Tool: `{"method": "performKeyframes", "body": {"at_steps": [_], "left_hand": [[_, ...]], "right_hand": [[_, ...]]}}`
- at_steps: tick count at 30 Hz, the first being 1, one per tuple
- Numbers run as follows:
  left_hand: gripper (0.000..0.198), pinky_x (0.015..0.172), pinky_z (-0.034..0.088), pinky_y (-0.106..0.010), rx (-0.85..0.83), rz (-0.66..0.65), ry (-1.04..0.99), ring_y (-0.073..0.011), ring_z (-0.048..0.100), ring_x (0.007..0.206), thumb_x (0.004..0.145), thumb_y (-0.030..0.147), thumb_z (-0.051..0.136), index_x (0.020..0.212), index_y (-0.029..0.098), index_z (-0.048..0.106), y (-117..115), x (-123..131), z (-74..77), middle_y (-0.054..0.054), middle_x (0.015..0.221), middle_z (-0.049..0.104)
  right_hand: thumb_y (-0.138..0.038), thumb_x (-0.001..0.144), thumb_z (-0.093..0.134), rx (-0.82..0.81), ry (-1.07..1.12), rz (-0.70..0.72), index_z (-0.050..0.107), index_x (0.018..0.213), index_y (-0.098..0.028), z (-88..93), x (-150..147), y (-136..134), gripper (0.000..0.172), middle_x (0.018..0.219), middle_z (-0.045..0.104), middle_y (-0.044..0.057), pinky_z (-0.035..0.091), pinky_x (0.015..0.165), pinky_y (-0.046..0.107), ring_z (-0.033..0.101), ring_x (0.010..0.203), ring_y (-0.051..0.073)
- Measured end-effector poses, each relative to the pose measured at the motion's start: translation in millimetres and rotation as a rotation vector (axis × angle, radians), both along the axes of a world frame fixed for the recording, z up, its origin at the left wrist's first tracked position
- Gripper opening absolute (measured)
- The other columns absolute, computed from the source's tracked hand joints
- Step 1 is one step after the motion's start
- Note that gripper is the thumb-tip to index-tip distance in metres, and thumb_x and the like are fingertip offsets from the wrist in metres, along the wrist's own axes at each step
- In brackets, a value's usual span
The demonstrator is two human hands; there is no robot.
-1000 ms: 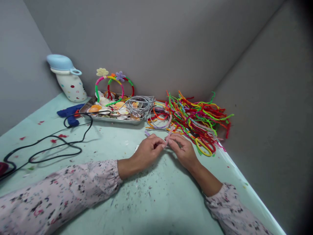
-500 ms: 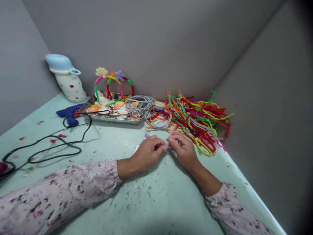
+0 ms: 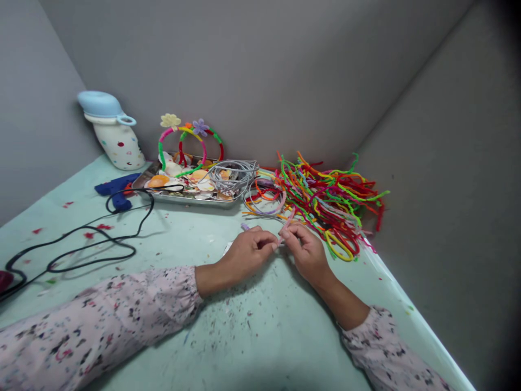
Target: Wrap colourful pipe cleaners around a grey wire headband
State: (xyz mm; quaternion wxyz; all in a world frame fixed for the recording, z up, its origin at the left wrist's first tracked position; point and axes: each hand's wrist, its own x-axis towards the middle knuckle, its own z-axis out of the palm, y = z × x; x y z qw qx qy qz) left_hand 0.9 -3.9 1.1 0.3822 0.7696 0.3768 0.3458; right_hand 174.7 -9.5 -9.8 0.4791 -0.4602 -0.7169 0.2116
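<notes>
Over the near middle of the table, my left hand and my right hand almost meet, both pinched closed. Between their fingertips is a pale pink pipe cleaner, one end rising past my right fingers. A short purple fuzzy end pokes out behind my left hand; my fingers hide whether it joins the pink piece. Just beyond my right hand lies a heap of coloured pipe cleaners. Loops of grey wire and pipe cleaner rest to the heap's left.
A metal tray holds shells, a coil of grey wire and two pipe-cleaner rings with flowers. To its left are a blue glue gun, its black cord and a white bottle. Grey walls enclose the table.
Both hands hold nearly the same place and pinch. The view has shifted very slightly; nothing else visibly differs.
</notes>
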Motion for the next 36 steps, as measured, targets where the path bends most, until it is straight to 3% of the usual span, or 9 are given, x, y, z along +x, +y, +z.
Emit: {"method": "performKeyframes", "body": {"at_steps": [13,18,36], "left_hand": [[0.018,0.073,0.041,-0.027,0.017,0.062,-0.023,-0.0153,0.054,0.08,0.086,0.022,0.047,0.087,0.016,0.064,-1.6,-0.5,-4.8,-0.003,0.084,0.058],[0.017,0.072,0.04,-0.027,0.015,0.061,-0.01,-0.015,0.053,0.079,0.085,0.018,0.046,0.082,0.015,0.063,-1.2,-0.4,-3.5,-0.002,0.08,0.056],[0.024,0.071,0.04,-0.028,-0.009,0.053,0.045,-0.0164,0.053,0.079,0.087,0.023,0.044,0.086,0.016,0.066,-2.2,-1.1,3.1,-0.003,0.08,0.057]], "right_hand": [[-0.027,0.09,0.052,-0.028,0.044,0.088,0.057,0.076,-0.02,-0.4,1.3,0.9,0.017,0.08,0.058,0.002,0.043,0.078,0.032,0.055,0.08,0.017],[-0.025,0.087,0.056,-0.024,0.01,0.106,0.057,0.08,-0.02,1.2,1.2,-1.4,0.009,0.083,0.06,0.002,0.042,0.086,0.034,0.056,0.083,0.018],[-0.018,0.085,0.058,0.082,0.013,0.147,0.059,0.081,-0.021,0.8,2.7,-0.9,0.005,0.082,0.061,0.003,0.047,0.078,0.036,0.058,0.082,0.018]]}}
